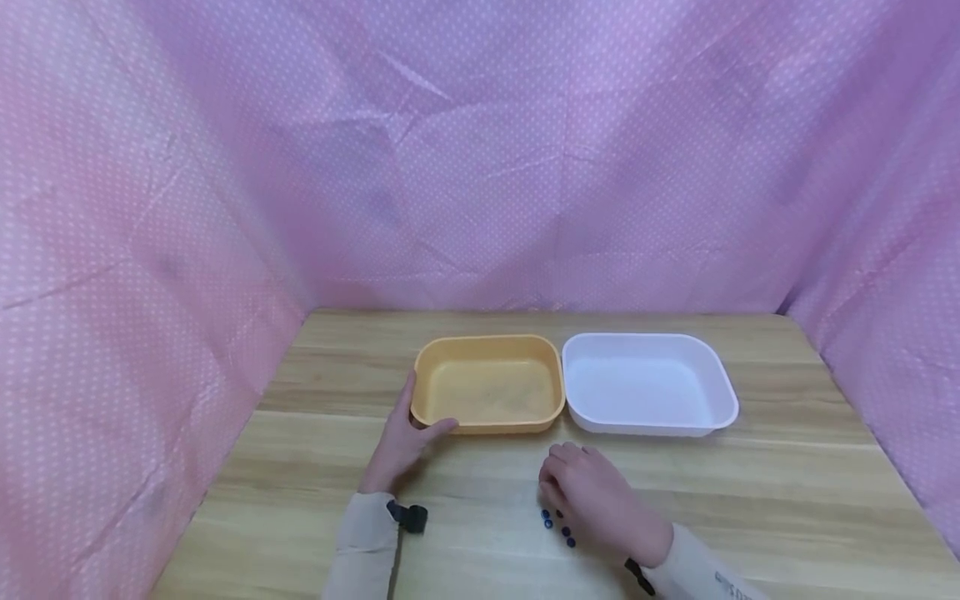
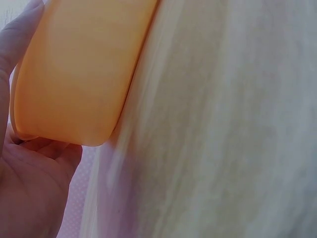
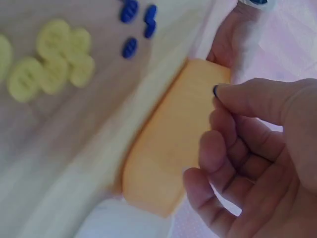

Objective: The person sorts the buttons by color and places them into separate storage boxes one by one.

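My left hand (image 1: 396,446) holds the near left corner of an orange plastic basin (image 1: 487,393), thumb along the front and fingers along the left side. In the right wrist view, a small dark blue button (image 3: 215,91) is pinched between thumb and index finger of my right hand (image 3: 257,144). That hand is above the table, in front of the basins. Several blue buttons (image 3: 130,48) lie on the tabletop by it. Several larger yellow buttons (image 3: 53,40) lie there too, seen only in the right wrist view.
A white basin (image 1: 648,392) stands to the right of the orange one, their sides close together. Both are on a wooden table (image 1: 787,467). Pink dotted cloth (image 1: 480,167) hangs behind the table and at both sides.
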`<state>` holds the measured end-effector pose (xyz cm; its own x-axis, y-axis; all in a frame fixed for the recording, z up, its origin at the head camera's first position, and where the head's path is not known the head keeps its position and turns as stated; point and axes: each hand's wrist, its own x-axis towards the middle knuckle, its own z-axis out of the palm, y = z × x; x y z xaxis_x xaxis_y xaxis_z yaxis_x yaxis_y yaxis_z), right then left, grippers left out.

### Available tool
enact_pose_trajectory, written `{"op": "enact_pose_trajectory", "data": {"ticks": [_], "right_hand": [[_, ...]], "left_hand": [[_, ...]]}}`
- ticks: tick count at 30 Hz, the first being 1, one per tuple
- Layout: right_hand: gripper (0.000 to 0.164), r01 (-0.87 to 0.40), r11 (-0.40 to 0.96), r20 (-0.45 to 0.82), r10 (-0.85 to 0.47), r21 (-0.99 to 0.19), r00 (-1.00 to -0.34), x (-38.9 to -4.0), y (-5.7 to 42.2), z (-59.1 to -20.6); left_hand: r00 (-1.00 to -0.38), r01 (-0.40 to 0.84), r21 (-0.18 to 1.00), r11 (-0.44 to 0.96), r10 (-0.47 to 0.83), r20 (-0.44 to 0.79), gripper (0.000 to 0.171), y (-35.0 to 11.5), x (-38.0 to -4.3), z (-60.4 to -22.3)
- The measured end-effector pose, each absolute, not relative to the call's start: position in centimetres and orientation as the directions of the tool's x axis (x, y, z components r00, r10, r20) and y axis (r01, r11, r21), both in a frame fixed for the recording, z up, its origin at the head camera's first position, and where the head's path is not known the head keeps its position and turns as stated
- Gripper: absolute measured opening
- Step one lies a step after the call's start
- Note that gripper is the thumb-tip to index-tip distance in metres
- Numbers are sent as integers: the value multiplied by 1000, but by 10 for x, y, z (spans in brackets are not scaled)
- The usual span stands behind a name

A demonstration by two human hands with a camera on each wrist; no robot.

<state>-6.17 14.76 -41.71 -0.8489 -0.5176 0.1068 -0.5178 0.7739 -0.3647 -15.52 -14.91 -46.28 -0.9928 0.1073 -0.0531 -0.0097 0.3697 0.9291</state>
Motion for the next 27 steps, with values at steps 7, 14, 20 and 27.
{"op": "enact_pose_trajectory", "data": {"ticks": [7, 14, 20, 27], "right_hand": [[3, -515, 772, 228, -461, -373, -857, -72, 148, -403], [4, -537, 764, 309, -446, -356, -840, -85, 149, -394], [4, -528, 772, 310, -435, -355, -845, -94, 145, -392], [4, -498, 777, 323, -392, -384, -861, -110, 140, -390]], "left_hand": [[-991, -9, 940, 341, 120, -53, 118, -150, -155, -463], [-991, -2, 943, 332, 123, -45, 115, -148, -155, -462], [-992, -5, 936, 351, 116, -49, 114, -149, -153, -461], [-993, -14, 924, 383, 107, -59, 113, -150, -153, -461]]}}
